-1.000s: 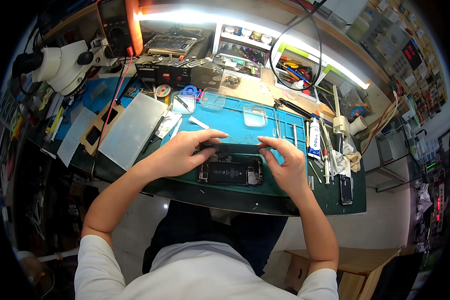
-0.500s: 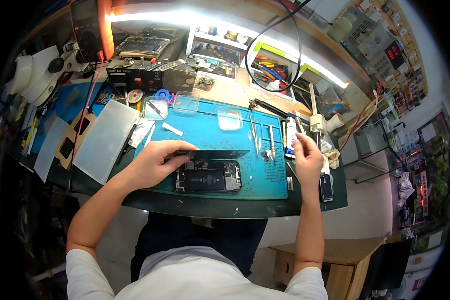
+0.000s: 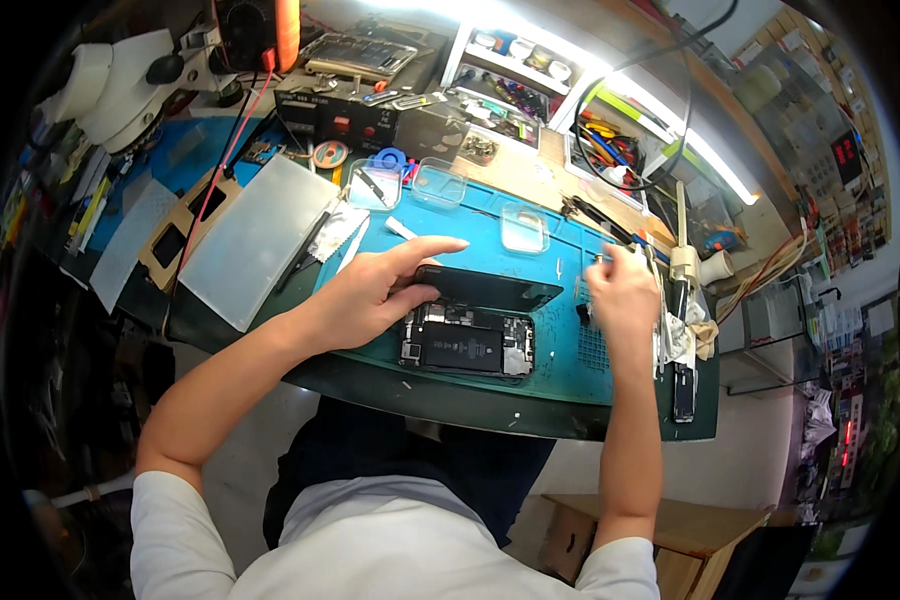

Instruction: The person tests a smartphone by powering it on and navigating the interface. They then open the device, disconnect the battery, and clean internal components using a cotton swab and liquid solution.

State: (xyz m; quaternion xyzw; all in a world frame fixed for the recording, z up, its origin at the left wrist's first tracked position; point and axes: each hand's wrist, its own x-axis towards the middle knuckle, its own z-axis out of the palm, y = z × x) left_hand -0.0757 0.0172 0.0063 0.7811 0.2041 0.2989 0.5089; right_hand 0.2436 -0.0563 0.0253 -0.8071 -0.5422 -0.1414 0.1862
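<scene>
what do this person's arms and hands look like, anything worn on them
Short, plain white sleeves end near the elbows, leaving the forearms uncovered. The left hand and right hand are ungloved, with no watch, bracelet or ring visible.

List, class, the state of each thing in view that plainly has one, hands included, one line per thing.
Phone: lying flat, open, insides showing
Screen: tilted up along the phone's far side
Left hand: gripping the screen's left end
Right hand: fingers bent; grip unclear
Light tube: lit
Red display: lit
Multimeter: upright, partly out of view
Red lead: plugged into the multimeter
</scene>
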